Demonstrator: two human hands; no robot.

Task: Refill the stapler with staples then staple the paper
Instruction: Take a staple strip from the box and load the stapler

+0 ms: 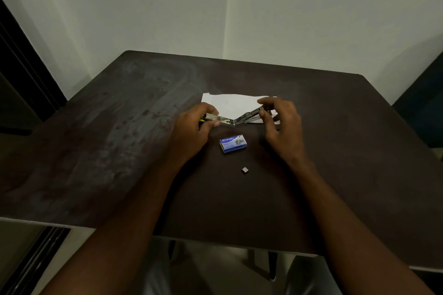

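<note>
Your stapler (233, 119) is splayed open above the table (119, 151), over the near edge of the paper (236, 103). Your left hand (194, 127) grips one end, your right hand (280, 122) pinches the other. Keep the channel level and steady. The staple box (233, 143) sits just beside, a loose staple strip (244, 170) nearer you.

Dim, soft room light; the wall (311, 7) at 12 o'clock is brightest. The dark counter (119, 127) shows a dull sheen toward 9 o'clock. Wide-angle bending at edges, slight overall softness.
</note>
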